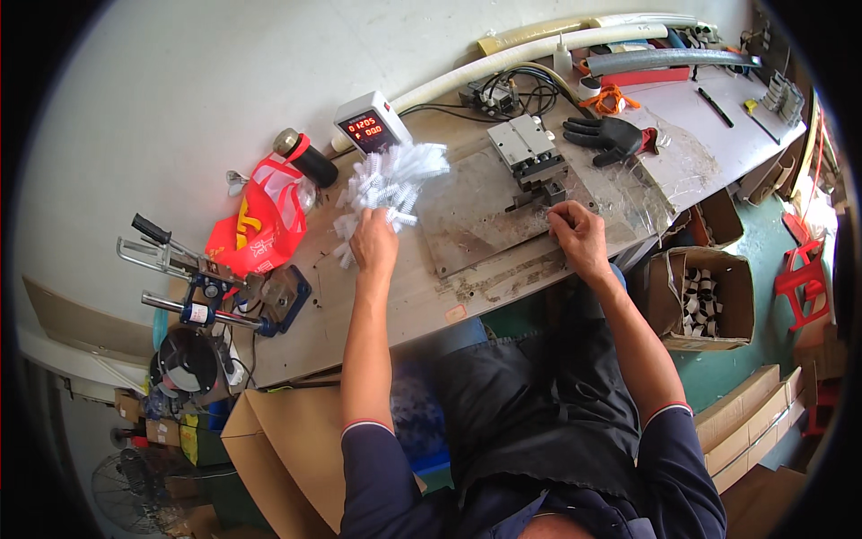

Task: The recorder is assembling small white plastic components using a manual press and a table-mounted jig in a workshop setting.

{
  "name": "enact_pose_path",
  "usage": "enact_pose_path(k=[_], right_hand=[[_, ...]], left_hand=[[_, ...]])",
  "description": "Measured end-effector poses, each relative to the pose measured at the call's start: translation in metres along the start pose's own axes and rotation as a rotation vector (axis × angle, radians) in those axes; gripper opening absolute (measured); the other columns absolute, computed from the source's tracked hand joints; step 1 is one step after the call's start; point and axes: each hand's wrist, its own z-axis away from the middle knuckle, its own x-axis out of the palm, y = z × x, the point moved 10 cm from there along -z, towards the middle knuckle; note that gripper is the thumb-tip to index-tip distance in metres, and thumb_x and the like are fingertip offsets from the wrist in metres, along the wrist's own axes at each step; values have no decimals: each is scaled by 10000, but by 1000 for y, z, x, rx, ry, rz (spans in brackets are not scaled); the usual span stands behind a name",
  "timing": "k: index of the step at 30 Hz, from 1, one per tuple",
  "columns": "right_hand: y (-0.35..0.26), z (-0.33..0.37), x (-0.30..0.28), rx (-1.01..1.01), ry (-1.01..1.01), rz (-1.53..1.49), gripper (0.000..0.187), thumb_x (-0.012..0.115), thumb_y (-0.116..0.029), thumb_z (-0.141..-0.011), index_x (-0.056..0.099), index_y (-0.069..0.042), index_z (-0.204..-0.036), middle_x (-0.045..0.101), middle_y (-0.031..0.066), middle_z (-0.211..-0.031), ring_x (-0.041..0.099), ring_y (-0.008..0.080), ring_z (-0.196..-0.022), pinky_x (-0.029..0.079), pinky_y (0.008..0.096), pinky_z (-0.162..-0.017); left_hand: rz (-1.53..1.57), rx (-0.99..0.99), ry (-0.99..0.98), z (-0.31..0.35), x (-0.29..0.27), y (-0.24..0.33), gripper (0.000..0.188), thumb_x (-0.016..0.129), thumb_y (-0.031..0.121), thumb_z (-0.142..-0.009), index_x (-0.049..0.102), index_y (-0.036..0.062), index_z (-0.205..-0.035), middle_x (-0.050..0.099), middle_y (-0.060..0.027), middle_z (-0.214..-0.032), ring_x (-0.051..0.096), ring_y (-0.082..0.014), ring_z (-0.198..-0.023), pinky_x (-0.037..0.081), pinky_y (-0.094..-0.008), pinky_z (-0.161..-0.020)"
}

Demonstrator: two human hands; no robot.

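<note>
Strips (pixel 391 182) left of the fixture (pixel 525 146) meet our left hand (pixel 373 241), our right hand (pixel 582 237) beside the fixture; both curled, grasp unclear.

Soft light spread evenly over the pale wall (pixel 224 81) and lay brightest on the white right end of the table (pixel 669 99), where clear film (pixel 687 157) glinted. The translucent pieces (pixel 386 184) washed into white; red digits glowed. The apron (pixel 539 395) sank near black, the fan (pixel 135 490) looked dim, and edges bowed toward a black rim.
</note>
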Motion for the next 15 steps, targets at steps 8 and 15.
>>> enact_pose_path(k=[8,15], right_hand=[[6,0,-10,0,26,49,167,662,-126,-933,683,36,-966,644,47,-700,586,83,-663,479,273,-625],[-3,16,31,128,-173,2,287,702,-234,-925,722,50,-962,693,62,-775,594,103,-720,512,315,-681]], left_hand=[[267,-297,-18,39,-14,7,152,700,124,-874,716,36,-997,717,-113,-895,688,-315,-801,526,-414,-738],[1338,-592,-338,96,33,133,167,754,144,-903,737,0,-986,668,18,-827,577,-66,-754,467,-232,-692]])
